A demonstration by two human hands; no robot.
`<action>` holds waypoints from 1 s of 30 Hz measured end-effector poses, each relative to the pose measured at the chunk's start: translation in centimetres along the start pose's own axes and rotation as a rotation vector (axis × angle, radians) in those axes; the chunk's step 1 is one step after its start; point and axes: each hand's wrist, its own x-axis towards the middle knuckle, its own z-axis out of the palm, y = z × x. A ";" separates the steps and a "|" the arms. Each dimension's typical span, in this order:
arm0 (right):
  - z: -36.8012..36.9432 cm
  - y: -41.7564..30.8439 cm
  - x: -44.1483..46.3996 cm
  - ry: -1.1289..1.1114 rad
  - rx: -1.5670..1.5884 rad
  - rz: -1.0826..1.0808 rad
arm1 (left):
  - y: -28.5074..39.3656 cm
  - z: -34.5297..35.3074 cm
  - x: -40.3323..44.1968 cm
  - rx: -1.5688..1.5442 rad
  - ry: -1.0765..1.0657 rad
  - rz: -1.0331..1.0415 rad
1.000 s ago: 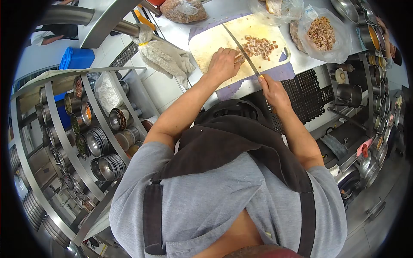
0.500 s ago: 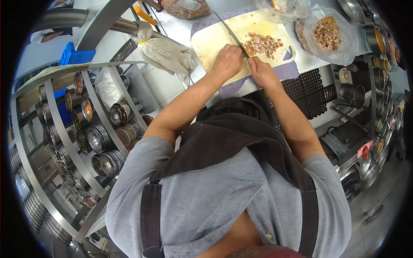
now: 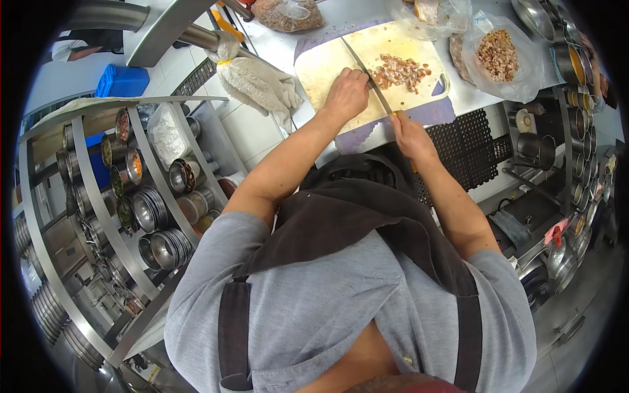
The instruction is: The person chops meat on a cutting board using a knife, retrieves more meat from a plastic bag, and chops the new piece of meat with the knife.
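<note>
My right hand (image 3: 414, 139) is closed around the handle of a long kitchen knife (image 3: 377, 90). The blade slants across a pale cutting board (image 3: 320, 71), its tip toward the far edge. To the left of the blade, my left hand (image 3: 348, 93) rests on the board with its fingers curled under; whatever they press on is hidden. Chopped meat pieces (image 3: 403, 71) lie in a loose pile just right of the knife. Under the board a purple cloth (image 3: 438, 112) shows at the edges.
Plastic bags hold diced meat (image 3: 498, 56) at the right and brownish food (image 3: 288, 14) at the far left. A towel (image 3: 255, 82) hangs from a rail left of the board. Metal bowls (image 3: 149, 209) crowd the left shelves. A black perforated mat (image 3: 462, 144) lies below the counter.
My right hand has drawn the knife back toward my body, and the blade has slid along beside my left hand. The left hand stays at nearly the same spot on the board.
</note>
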 end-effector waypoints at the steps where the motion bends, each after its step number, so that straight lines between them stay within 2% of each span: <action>1: 0.4 -0.4 0.9 0.000 0.006 0.005 | -0.1 0.1 -0.1 -0.007 0.000 0.026; 3: 1.0 -1.8 4.7 0.024 -0.020 0.042 | -0.1 0.4 0.1 -0.007 -0.008 0.031; 7: 0.9 -2.7 6.8 0.136 0.025 -0.019 | -0.2 -0.2 0.3 0.007 0.011 0.020; 10: 0.3 -2.4 4.6 0.028 0.066 0.096 | 0.2 -0.2 0.5 0.038 0.024 0.031; 13: 0.3 -0.8 1.2 -0.029 0.045 0.096 | 0.3 -0.3 0.1 0.060 -0.003 0.030; 17: 0.4 0.0 -1.2 0.010 -0.009 0.053 | 0.4 -0.1 0.5 0.055 -0.019 0.048; 23: 1.9 -2.4 7.1 0.093 0.017 0.032 | -0.1 0.1 0.4 0.041 -0.064 0.064; 27: 0.9 -2.8 6.7 0.122 0.021 0.037 | 0.4 0.2 0.3 0.061 -0.018 0.042; 29: -1.2 -3.7 4.4 -0.077 0.165 0.195 | 0.6 0.1 -0.2 0.030 0.012 -0.001; 30: -1.2 -3.5 4.2 -0.078 0.159 0.199 | 0.8 0.3 -0.3 0.024 0.013 -0.004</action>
